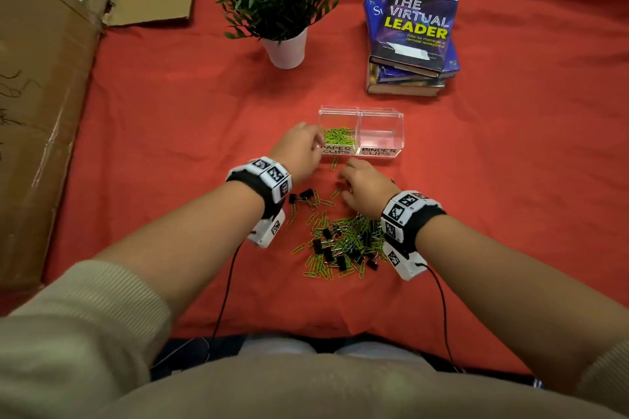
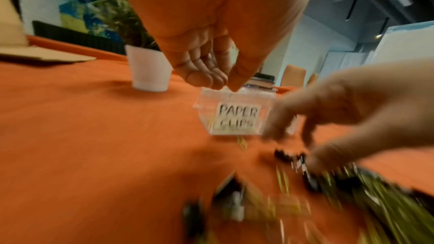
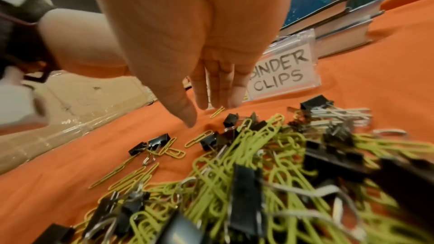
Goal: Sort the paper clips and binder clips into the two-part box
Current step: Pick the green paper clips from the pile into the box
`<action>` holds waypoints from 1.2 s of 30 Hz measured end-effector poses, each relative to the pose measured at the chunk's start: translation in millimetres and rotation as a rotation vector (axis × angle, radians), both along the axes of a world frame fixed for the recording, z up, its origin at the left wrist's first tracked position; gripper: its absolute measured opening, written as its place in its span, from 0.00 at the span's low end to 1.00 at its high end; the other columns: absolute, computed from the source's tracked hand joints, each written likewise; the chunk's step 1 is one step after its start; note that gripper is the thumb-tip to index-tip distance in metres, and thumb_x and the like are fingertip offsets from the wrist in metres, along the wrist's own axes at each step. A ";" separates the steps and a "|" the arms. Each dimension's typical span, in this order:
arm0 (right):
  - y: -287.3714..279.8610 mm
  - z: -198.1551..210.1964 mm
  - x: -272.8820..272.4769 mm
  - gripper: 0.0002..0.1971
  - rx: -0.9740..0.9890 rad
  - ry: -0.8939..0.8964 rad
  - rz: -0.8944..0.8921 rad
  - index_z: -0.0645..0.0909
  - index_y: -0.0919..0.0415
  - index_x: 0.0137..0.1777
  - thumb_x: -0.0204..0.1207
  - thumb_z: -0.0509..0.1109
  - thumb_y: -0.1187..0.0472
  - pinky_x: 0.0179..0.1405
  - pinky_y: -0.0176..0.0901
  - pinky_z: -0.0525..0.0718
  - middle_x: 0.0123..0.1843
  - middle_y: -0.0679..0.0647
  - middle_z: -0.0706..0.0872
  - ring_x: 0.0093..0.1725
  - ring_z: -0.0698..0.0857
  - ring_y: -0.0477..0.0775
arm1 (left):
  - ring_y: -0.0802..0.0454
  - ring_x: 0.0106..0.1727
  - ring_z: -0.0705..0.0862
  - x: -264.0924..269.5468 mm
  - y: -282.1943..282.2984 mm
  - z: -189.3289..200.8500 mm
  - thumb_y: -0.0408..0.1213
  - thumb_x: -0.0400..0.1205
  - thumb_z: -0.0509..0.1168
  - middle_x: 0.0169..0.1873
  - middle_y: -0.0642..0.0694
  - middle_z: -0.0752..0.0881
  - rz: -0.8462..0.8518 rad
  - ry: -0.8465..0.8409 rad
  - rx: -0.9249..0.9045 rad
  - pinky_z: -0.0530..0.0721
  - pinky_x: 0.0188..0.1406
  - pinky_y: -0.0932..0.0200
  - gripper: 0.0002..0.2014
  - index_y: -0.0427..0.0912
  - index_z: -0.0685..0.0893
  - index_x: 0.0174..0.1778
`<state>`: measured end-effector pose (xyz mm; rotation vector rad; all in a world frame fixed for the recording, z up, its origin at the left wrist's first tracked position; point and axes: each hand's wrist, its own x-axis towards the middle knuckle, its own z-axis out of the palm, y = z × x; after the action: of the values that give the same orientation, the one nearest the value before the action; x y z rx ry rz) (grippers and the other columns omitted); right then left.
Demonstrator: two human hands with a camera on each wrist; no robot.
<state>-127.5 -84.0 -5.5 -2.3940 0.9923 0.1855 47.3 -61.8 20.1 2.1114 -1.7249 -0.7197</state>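
Note:
The clear two-part box stands on the red cloth. Its left part, labelled PAPER CLIPS, holds green paper clips. The right part, labelled BINDER CLIPS, looks bare inside. My left hand hovers over the left part, fingers and thumb drawn near each other, and no clip shows between them. My right hand reaches down in front of the box, fingers straight, near a lone paper clip. A mixed pile of green paper clips and black binder clips lies under my right wrist.
A potted plant in a white pot stands at the back, a stack of books to its right. Flattened cardboard covers the left side. Stray clips lie between my wrists.

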 end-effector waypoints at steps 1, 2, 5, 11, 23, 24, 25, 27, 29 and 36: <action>-0.4 0.9 5.1 0.24 0.018 -0.007 0.030 0.73 0.64 0.70 0.72 0.68 0.64 0.66 0.48 0.77 0.67 0.58 0.74 0.69 0.73 0.57 | 0.49 0.46 0.80 3.9 11.9 -4.4 0.31 0.78 0.63 0.45 0.47 0.79 -0.012 -0.017 0.035 0.80 0.54 0.53 0.07 0.42 0.83 0.49; -0.4 0.5 10.6 0.30 0.040 0.009 0.053 0.68 0.64 0.75 0.72 0.68 0.63 0.72 0.48 0.73 0.74 0.58 0.69 0.74 0.69 0.57 | 0.47 0.48 0.81 7.5 23.9 -9.8 0.32 0.78 0.63 0.47 0.45 0.80 -0.032 -0.037 0.092 0.80 0.54 0.54 0.07 0.42 0.84 0.49; 2.2 -5.8 21.2 0.42 0.048 0.136 0.104 0.54 0.66 0.82 0.71 0.71 0.57 0.82 0.50 0.60 0.84 0.61 0.53 0.83 0.54 0.60 | 0.44 0.56 0.82 14.6 52.4 -25.8 0.38 0.76 0.68 0.54 0.42 0.79 -0.115 -0.113 0.293 0.80 0.59 0.54 0.12 0.42 0.83 0.56; 17.3 -13.6 17.0 0.23 -0.056 0.131 0.129 0.72 0.70 0.69 0.74 0.67 0.66 0.71 0.53 0.74 0.67 0.62 0.71 0.69 0.70 0.61 | 0.40 0.57 0.81 19.6 67.6 -37.8 0.34 0.77 0.66 0.54 0.40 0.79 -0.172 -0.160 0.346 0.80 0.57 0.50 0.11 0.40 0.82 0.55; 33.4 -14.8 13.6 0.14 -0.063 0.169 0.126 0.75 0.69 0.62 0.78 0.63 0.64 0.66 0.51 0.72 0.62 0.62 0.77 0.64 0.74 0.62 | 0.44 0.61 0.77 5.0 59.5 -28.3 0.32 0.79 0.63 0.54 0.43 0.77 -0.170 -0.158 0.161 0.81 0.54 0.46 0.15 0.47 0.80 0.61; 33.3 -15.1 13.2 0.14 -0.033 0.164 0.132 0.75 0.69 0.61 0.78 0.63 0.64 0.66 0.51 0.72 0.62 0.62 0.78 0.64 0.74 0.62 | 0.43 0.62 0.76 2.7 59.9 -29.2 0.31 0.79 0.61 0.54 0.42 0.76 -0.226 -0.175 0.172 0.81 0.54 0.46 0.17 0.48 0.81 0.63; 33.1 -13.9 12.7 0.14 0.002 0.148 0.128 0.75 0.68 0.61 0.77 0.63 0.65 0.66 0.50 0.72 0.62 0.63 0.79 0.65 0.75 0.62 | 0.43 0.62 0.76 1.1 59.7 -30.0 0.30 0.79 0.60 0.54 0.41 0.76 -0.285 -0.199 0.184 0.81 0.55 0.45 0.18 0.48 0.81 0.64; 30.7 -13.1 10.6 0.14 0.074 0.076 0.069 0.77 0.66 0.61 0.76 0.63 0.68 0.65 0.49 0.74 0.61 0.61 0.81 0.65 0.76 0.62 | 0.41 0.61 0.76 -0.2 57.7 -31.4 0.29 0.79 0.60 0.54 0.40 0.76 -0.374 -0.257 0.212 0.79 0.56 0.46 0.17 0.46 0.82 0.62; 25.9 -7.8 8.9 0.15 0.146 -0.002 -0.055 0.80 0.62 0.62 0.77 0.62 0.67 0.63 0.48 0.78 0.60 0.59 0.81 0.61 0.80 0.59 | 0.40 0.60 0.78 -1.4 56.0 -31.4 0.28 0.80 0.60 0.53 0.40 0.77 -0.394 -0.294 0.224 0.79 0.55 0.46 0.13 0.40 0.81 0.58; 3.2 12.4 7.7 0.11 0.619 -0.284 -0.557 0.79 0.58 0.39 0.80 0.59 0.66 0.36 0.43 0.80 0.32 0.54 0.82 0.30 0.79 0.51 | 0.40 0.54 0.82 3.3 53.9 -24.3 0.31 0.77 0.66 0.51 0.39 0.85 -0.274 -0.121 0.232 0.76 0.50 0.54 0.05 0.38 0.81 0.48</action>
<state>-119.8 -80.7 6.9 -1.4806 1.2044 -0.0510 50.6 -7.9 -4.2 2.1252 -2.1165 -0.9244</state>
